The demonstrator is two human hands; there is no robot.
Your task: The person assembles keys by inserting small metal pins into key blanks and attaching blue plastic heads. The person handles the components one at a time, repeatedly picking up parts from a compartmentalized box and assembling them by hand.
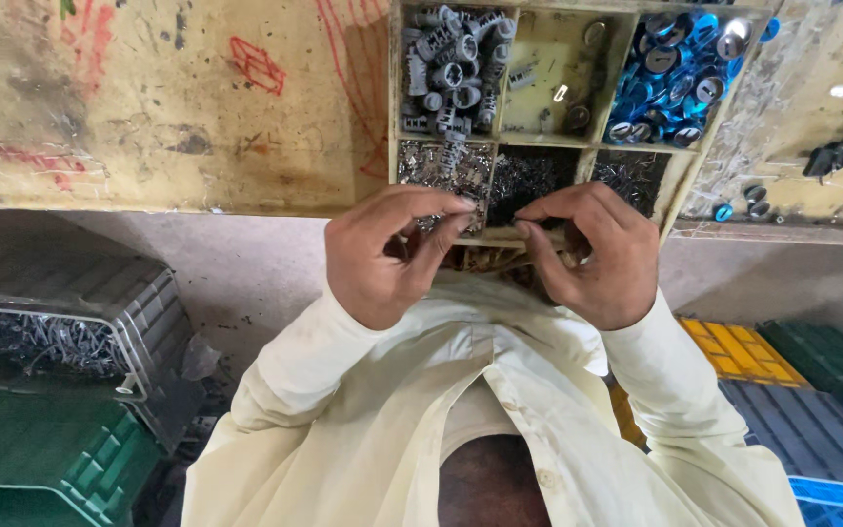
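We pinched our left hand (387,256) and right hand (592,252) together over the divided yellow wooden parts tray (495,137); anything gripped was too small to tell.

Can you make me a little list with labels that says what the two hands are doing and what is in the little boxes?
Left hand: left hand, fingers pinched, at the tray's front edge
Right hand: right hand, fingers pinched near the left one
Held item: too small to tell
Tray: divided wooden tray on a worn yellow workbench
Top left box: grey ribbed metal cylinders
Top right box: shiny blue round caps
Front boxes: small silvery metal bits
Floor left: grey plastic crate
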